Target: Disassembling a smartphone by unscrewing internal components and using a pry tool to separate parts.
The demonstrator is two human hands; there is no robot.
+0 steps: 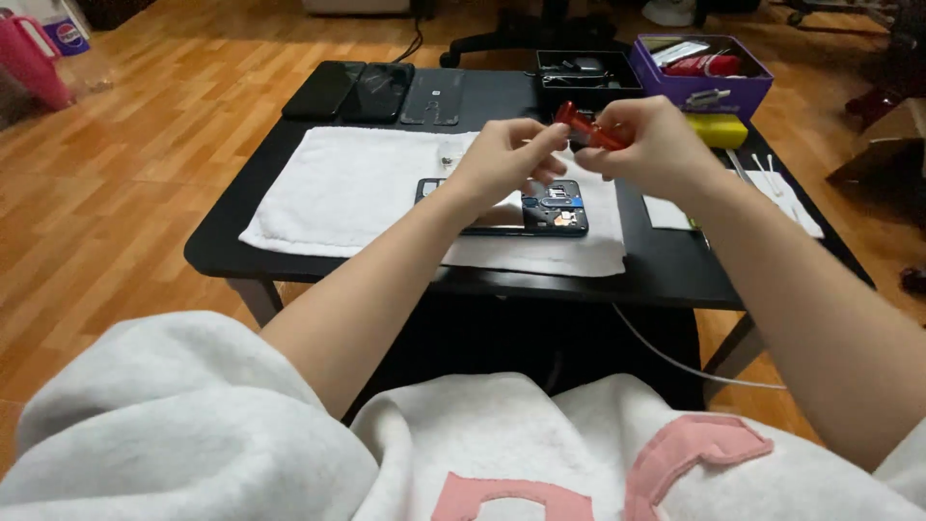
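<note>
Item: red screwdriver, tip hidden behind my fingers, held in the air over the opened phone, which my left wrist partly covers. My right hand grips its handle while my left hand pinches near its front end, both raised above the white towel. Around: black table, three phone parts in a row, black tray, purple box, cotton swabs.

Opened phone partly behind hands
</note>
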